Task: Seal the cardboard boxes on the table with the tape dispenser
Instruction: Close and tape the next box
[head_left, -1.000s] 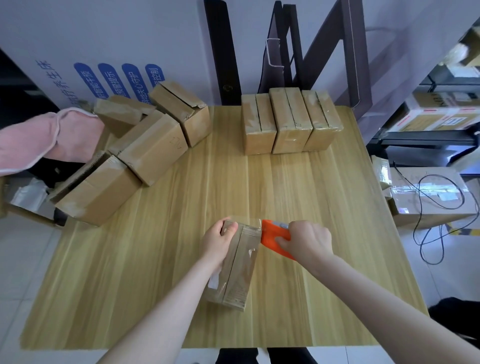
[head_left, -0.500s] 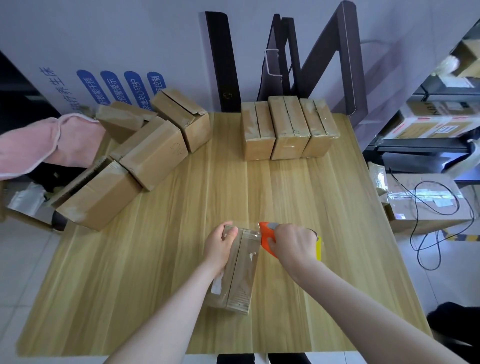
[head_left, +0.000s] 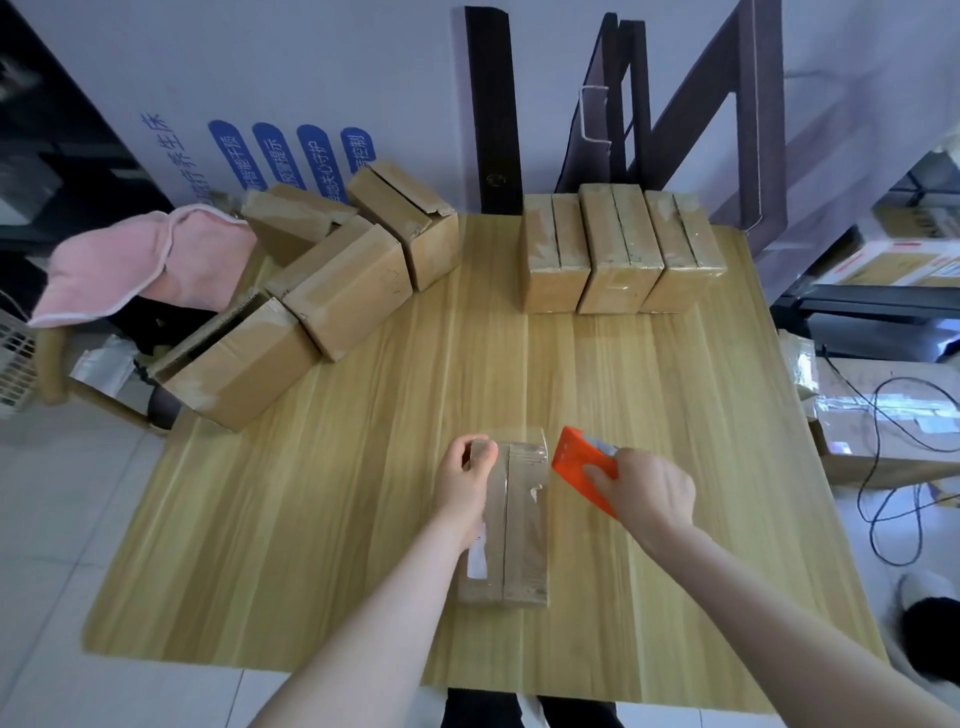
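One box lies near the 6 o'clock edge of the table, long axis running 12 to 6. My left hand curls over its far left corner, gripping it. My right hand is wrapped round the orange tape dispenser, just beside the far right corner. Judgement: box lies at 9 o'clock from the dispenser; the right hand must carry it across.

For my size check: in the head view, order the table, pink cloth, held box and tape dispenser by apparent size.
1. the table
2. the pink cloth and the held box: about alike, and the box sits nearer the camera, so unranked
3. the tape dispenser, partly hidden by the right hand
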